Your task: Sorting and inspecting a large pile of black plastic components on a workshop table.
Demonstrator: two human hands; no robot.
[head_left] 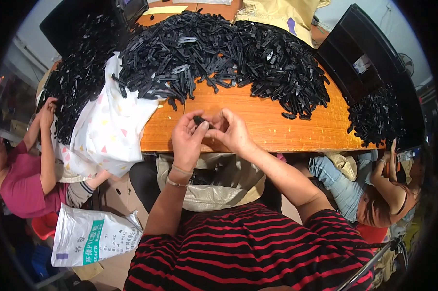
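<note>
the person's left hand (187, 138) and right hand (231, 131) meet over the near edge of the orange wooden table (277, 128), fingertips pinched together on one small black plastic piece (200, 120). both hands are closed on it, the left from below and the side, the right from above, so the piece sits between the thumbs and forefingers where it can be seen and turned. it is held just above the bare strip of tabletop, apart from the stock.

behind the hands a big heap of black plastic pieces (219, 53) runs across the far half of the table, near enough for a short reach. a pale open sack (214, 186) hangs below the table edge over the person's lap, right under the hands, seemingly so that things can drop straight in.

the clear band of wood between heap and edge is narrow but free. a patterned white bag (110, 126) drapes over the left corner, and a black crate (369, 63) of the same pieces stands at the right. co-workers sit low on either side, one person's hand (47, 109) reaching at the left pile, so sideways room is tight.
</note>
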